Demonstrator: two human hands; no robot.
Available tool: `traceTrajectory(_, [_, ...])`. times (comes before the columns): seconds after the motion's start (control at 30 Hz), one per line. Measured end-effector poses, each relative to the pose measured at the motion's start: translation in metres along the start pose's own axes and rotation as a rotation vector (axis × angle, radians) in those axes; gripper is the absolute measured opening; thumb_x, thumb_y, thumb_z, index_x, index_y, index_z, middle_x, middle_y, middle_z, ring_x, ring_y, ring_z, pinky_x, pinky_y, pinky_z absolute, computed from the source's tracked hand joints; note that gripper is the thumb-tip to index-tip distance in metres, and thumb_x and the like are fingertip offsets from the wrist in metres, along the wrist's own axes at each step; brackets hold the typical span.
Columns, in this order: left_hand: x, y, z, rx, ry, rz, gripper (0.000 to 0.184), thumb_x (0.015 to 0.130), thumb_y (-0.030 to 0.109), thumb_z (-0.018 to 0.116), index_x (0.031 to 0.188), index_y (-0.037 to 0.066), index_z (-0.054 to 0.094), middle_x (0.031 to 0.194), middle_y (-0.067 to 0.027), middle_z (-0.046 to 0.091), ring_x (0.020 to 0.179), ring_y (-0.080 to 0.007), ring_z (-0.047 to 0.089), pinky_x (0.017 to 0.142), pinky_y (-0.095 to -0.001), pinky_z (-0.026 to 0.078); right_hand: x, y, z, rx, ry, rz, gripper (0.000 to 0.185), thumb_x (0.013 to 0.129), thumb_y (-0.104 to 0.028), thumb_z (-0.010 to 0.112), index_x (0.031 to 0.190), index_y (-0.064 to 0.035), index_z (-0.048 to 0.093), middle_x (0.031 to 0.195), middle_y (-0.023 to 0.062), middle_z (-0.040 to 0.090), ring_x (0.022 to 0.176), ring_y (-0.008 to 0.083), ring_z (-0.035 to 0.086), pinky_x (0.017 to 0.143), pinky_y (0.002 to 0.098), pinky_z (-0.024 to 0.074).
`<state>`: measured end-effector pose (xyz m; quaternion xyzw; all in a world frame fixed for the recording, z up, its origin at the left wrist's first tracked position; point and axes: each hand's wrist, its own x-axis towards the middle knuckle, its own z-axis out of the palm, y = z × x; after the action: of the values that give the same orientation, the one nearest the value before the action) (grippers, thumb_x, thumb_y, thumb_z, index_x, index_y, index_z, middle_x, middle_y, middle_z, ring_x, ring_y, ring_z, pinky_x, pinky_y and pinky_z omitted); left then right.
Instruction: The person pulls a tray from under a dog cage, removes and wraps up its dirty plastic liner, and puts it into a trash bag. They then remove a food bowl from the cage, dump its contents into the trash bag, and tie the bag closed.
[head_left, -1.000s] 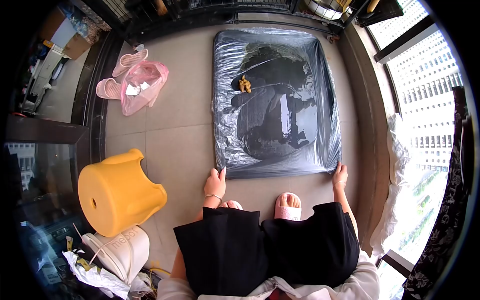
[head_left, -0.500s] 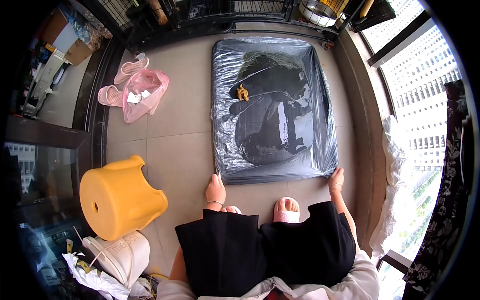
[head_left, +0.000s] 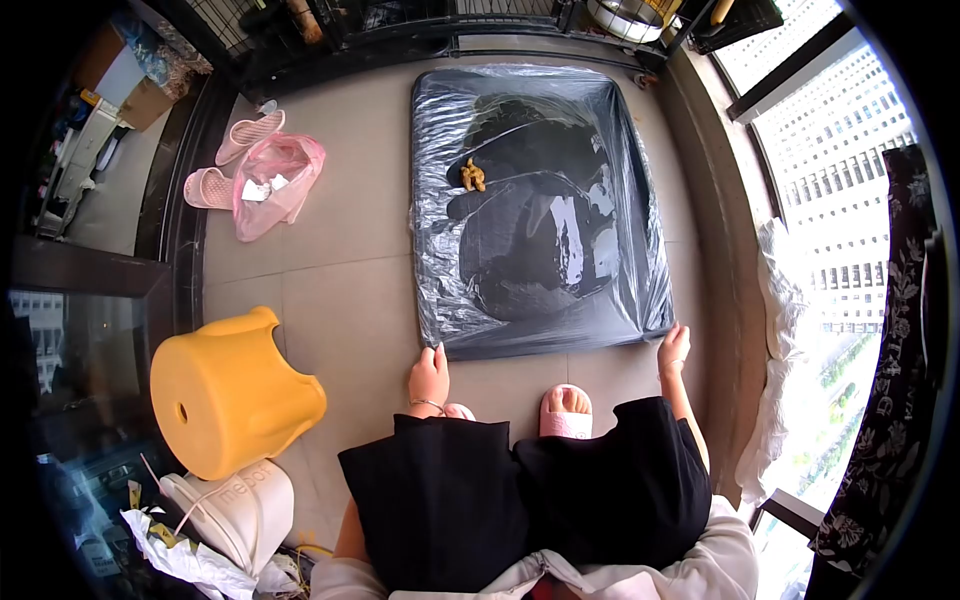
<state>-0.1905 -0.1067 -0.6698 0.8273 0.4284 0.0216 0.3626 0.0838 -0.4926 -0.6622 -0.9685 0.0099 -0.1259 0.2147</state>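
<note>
Pinching the plastic-covered tray [head_left: 545, 346] at its near corners, your left hand [head_left: 429, 379] and right hand [head_left: 674, 352] are both closed. It is ahead of your feet [head_left: 567, 401], a brown clump [head_left: 473, 177] towards its left.

The wrapped tray [head_left: 545, 335] hides its underside; the view's top edge crops the cage [head_left: 390, 47].

At the bottom of the frame are loose black bottoms [head_left: 620, 490] and a pale top [head_left: 715, 555] with long sleeves. Open-toed pink slippers [head_left: 566, 425] peek out above. The left hand [head_left: 429, 378] has a thin bracelet [head_left: 426, 404].
</note>
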Motion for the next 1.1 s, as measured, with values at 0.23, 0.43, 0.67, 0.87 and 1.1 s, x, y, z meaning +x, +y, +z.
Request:
traceTrajectory(0.23, [-0.001,-0.006,0.008,-0.278,-0.095,-0.181,0.048,0.089,0.042,0.046,0.063,0.002,0.049,0.060,-0.0168,0.057,0.057,-0.0366,0.055,0.052,-0.0437,0.041,0.004,-0.003,-0.003,0.074,0.027,0.036,0.028,0.091,-0.023,0.044,0.076,0.0004,0.047,0.067,0.0224,0.053,0.062,0.0399,0.052,0.057,0.0440,0.0401])
traceTrajectory(0.43, [0.001,-0.010,0.015,-0.252,-0.018,-0.111,0.047,0.086,0.040,0.052,0.060,0.001,0.048,0.055,-0.0160,0.054,0.052,-0.0344,0.053,0.049,-0.0415,0.040,0.011,0.018,0.007,0.077,0.073,-0.034,0.030,0.092,-0.024,0.044,0.072,-0.0007,0.045,0.055,0.0149,0.050,0.048,0.0266,0.052,0.048,0.0377,0.0405])
traceTrajectory(0.67, [0.003,-0.014,0.016,-0.270,-0.064,-0.145,0.046,0.086,0.039,0.053,0.058,0.003,0.049,0.051,-0.0103,0.053,0.046,-0.0247,0.051,0.048,-0.0369,0.039,0.026,-0.018,-0.008,0.113,-0.062,0.063,0.030,0.091,-0.026,0.045,0.076,-0.0011,0.049,0.061,0.0171,0.055,0.056,0.0316,0.055,0.054,0.0415,0.0417])
traceTrajectory(0.87, [-0.012,-0.006,0.017,-0.436,-0.155,-0.271,0.048,0.088,0.043,0.049,0.060,0.004,0.054,0.051,-0.0056,0.054,0.046,-0.0153,0.052,0.048,-0.0299,0.041,0.039,-0.013,0.009,0.613,-0.229,0.433,0.029,0.091,-0.024,0.043,0.082,0.0028,0.049,0.076,0.0113,0.052,0.067,0.0259,0.057,0.065,0.0409,0.0546])
traceTrajectory(1.1, [-0.022,0.023,0.017,-0.861,-0.578,-0.506,0.037,0.086,0.042,0.054,0.086,0.005,0.062,0.076,-0.0019,0.061,0.056,-0.0093,0.053,0.054,-0.0225,0.044,0.040,-0.039,-0.020,1.483,-0.388,0.955,0.028,0.091,-0.011,0.033,0.104,0.0105,0.043,0.100,0.0215,0.052,0.090,0.0312,0.055,0.085,0.0499,0.0471])
